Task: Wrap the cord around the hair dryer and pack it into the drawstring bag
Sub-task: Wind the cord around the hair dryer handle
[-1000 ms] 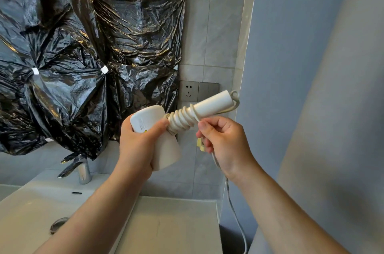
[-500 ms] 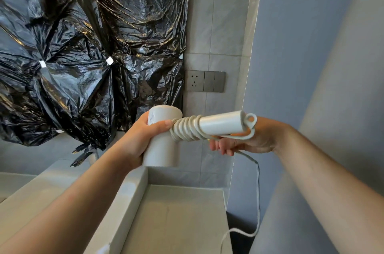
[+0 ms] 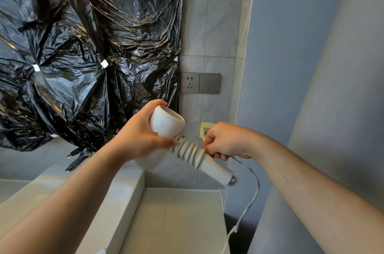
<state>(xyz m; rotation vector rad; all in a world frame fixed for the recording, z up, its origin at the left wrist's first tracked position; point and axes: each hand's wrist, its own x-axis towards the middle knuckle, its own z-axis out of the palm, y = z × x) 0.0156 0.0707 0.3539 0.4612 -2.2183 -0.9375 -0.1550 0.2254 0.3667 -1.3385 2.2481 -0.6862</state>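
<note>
Two hands meet at the centre of the frame, both busy with one thing. The left hand (image 3: 141, 139) grips the barrel of the white hair dryer (image 3: 166, 123), with its fingers curled over the far side and its thumb lying along the near side toward the root of the handle. The right hand (image 3: 226, 141) is clenched around the cord (image 3: 189, 150), knuckles up, holding it taut just beside the handle (image 3: 216, 168).

The dryer is in the air above the surface (image 3: 176, 222). Its open end tilts up and to the right, and its handle slants down toward the lower right. Several tight turns of cord sit side by side on the upper part of the handle, touching one another. The lower part is bare down to a small hanging loop (image 3: 233, 180) at its end. From the right hand the loose cord arcs out to the right, then drops past the surface's right edge and out of the bottom of the frame.

Behind the hands, crinkled black plastic sheeting (image 3: 83, 56) fills the upper left, pinned with small white tape pieces (image 3: 104, 63). To its right is a grey tiled wall (image 3: 218, 25) with a socket (image 3: 190, 82) and a dark switch panel (image 3: 209, 83) side by side. A pale yellowish object (image 3: 204, 129) shows partly behind the right hand; what it is cannot be told. A blue-grey wall (image 3: 291, 66) takes up the right side.
</note>
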